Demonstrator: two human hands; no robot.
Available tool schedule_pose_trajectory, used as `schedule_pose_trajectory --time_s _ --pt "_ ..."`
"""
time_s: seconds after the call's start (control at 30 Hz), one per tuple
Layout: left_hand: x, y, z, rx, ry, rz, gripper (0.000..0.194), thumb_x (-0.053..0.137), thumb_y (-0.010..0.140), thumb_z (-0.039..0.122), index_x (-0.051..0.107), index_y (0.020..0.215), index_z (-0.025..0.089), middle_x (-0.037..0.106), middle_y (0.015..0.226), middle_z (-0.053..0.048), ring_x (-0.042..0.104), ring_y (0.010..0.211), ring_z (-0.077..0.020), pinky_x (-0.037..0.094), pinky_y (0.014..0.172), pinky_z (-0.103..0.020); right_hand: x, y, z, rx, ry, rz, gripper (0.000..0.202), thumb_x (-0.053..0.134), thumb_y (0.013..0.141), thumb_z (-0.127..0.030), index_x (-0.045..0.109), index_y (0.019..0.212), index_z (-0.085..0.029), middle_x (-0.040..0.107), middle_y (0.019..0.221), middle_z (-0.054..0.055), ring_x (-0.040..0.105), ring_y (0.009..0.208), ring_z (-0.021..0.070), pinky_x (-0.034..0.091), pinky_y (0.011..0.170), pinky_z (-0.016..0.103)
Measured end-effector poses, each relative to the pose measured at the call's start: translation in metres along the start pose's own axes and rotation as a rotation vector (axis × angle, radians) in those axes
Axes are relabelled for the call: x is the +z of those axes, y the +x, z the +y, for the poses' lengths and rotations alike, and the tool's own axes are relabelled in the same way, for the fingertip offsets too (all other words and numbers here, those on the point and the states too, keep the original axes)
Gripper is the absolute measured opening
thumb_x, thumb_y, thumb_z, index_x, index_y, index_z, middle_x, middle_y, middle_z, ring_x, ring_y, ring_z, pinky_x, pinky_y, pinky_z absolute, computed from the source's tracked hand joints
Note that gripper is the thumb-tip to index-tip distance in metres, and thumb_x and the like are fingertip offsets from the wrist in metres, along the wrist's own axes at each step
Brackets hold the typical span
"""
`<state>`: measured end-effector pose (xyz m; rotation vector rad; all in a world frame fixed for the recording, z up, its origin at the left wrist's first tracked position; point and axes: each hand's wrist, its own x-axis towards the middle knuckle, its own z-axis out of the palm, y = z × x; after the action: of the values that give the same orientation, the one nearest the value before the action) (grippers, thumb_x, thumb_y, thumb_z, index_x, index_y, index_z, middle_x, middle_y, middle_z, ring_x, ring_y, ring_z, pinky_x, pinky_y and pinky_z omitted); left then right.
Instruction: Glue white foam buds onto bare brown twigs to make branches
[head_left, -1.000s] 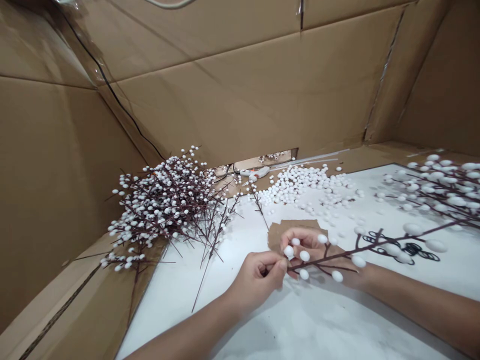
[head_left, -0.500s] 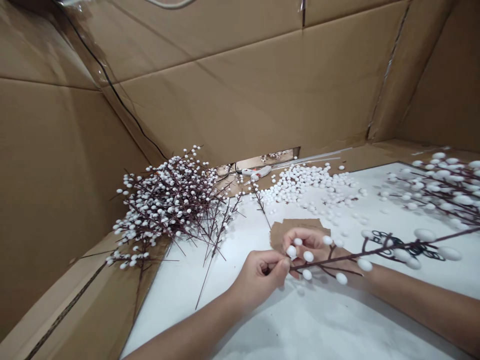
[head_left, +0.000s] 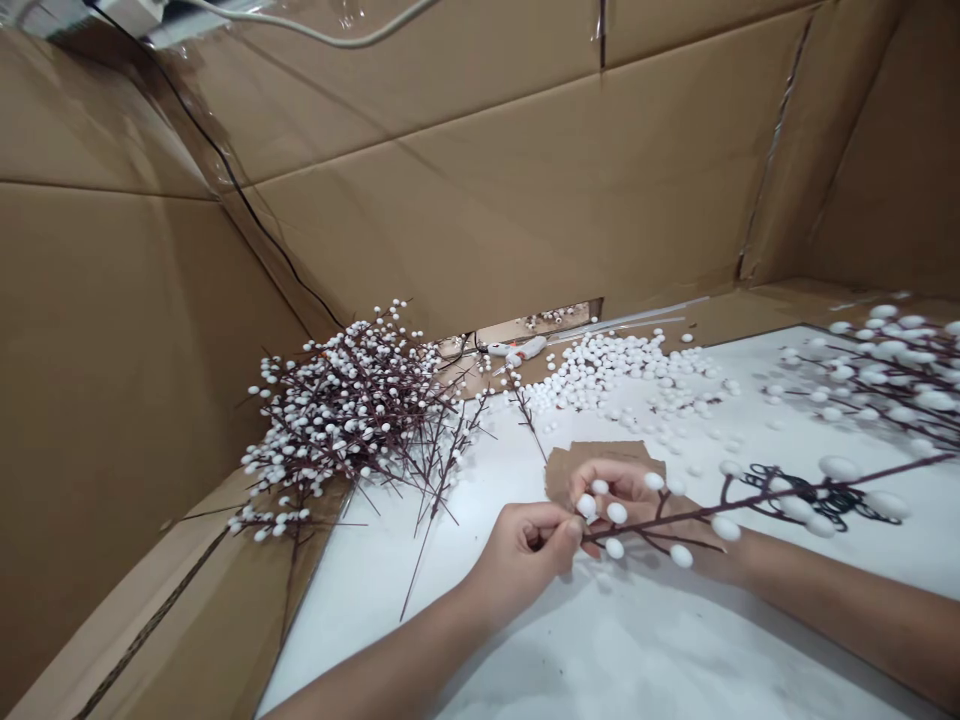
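A brown artificial berry branch (head_left: 652, 524) with white berries lies slantwise in front of me, its tip to the left. My left hand (head_left: 529, 555) pinches that tip between thumb and forefinger. Just behind it, my right hand (head_left: 619, 485) has its fingers closed at a white berry (head_left: 586, 506) by the tip; its fingertips are partly hidden. The right forearm passes under the branch. Beneath the hands, a torn piece of cardboard (head_left: 559, 472) rests on the white tabletop (head_left: 600, 650).
Many berry branches (head_left: 337, 400) are heaped at the left, with more (head_left: 892, 365) at the right. Loose white berries (head_left: 607, 365) are spread at the back, beside a glue gun (head_left: 517, 350). Black curled wire-like pieces (head_left: 772, 483) lie behind my right forearm. Cardboard walls (head_left: 480, 190) enclose the table.
The view has shifted slightly, so the scene sits a little lower and further right. Both hands keep almost the same pose at the branch tip.
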<state>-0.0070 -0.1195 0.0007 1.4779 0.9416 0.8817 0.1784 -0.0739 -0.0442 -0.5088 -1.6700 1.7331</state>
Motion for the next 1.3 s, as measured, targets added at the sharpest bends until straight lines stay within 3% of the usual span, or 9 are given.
schedule_pose_trajectory --time_s 0.13,0.5,1.0,1.13,1.3 --pt "0.000 0.000 -0.001 0.013 -0.017 0.012 0.051 0.052 0.073 0.059 0.061 0.063 0.010 0.033 0.043 0.007 0.027 0.040 -0.0041 0.021 0.042 -0.020 0.003 0.000 -0.011 0.014 0.069 0.060 0.027 0.055 0.082 -0.039 0.057 0.098 -0.018 0.061 0.075 0.003 0.057 0.067 0.0160 0.044 0.062 0.027" --pt "-0.004 0.004 -0.005 0.004 -0.084 -0.022 0.049 0.054 0.071 0.059 0.051 0.056 0.013 0.035 0.046 0.006 0.027 0.041 -0.0041 0.020 0.042 -0.021 0.011 0.006 -0.047 -0.027 0.002 -0.023 0.030 0.065 0.075 -0.033 0.056 0.102 -0.020 0.059 0.084 0.003 0.057 0.078 0.0162 0.043 0.069 0.028" --pt "-0.003 0.005 -0.002 -0.031 -0.055 -0.104 0.047 0.055 0.073 0.053 0.044 0.048 0.014 0.031 0.038 0.006 0.021 0.038 -0.0031 0.012 0.040 -0.022 -0.002 -0.002 -0.030 -0.064 -0.372 0.059 0.028 0.049 0.084 -0.045 0.062 0.083 -0.021 0.059 0.065 0.000 0.056 0.062 0.0159 0.046 0.066 0.030" --pt "-0.004 0.005 -0.004 -0.034 -0.076 -0.096 0.044 0.056 0.074 0.050 0.050 0.052 0.012 0.028 0.040 0.008 0.020 0.038 -0.0028 0.012 0.040 -0.022 -0.002 -0.003 -0.030 -0.062 -0.425 0.090 0.029 0.049 0.084 -0.046 0.062 0.082 -0.020 0.060 0.066 0.001 0.055 0.063 0.0160 0.046 0.069 0.031" --pt "-0.004 0.005 -0.003 -0.057 -0.100 -0.076 0.045 0.058 0.072 0.052 0.057 0.059 0.009 0.026 0.041 0.008 0.019 0.039 -0.0031 0.013 0.040 -0.021 -0.006 -0.006 -0.024 -0.093 -0.410 0.095 0.032 0.051 0.080 -0.051 0.062 0.083 -0.021 0.058 0.063 0.001 0.055 0.062 0.0179 0.045 0.060 0.030"
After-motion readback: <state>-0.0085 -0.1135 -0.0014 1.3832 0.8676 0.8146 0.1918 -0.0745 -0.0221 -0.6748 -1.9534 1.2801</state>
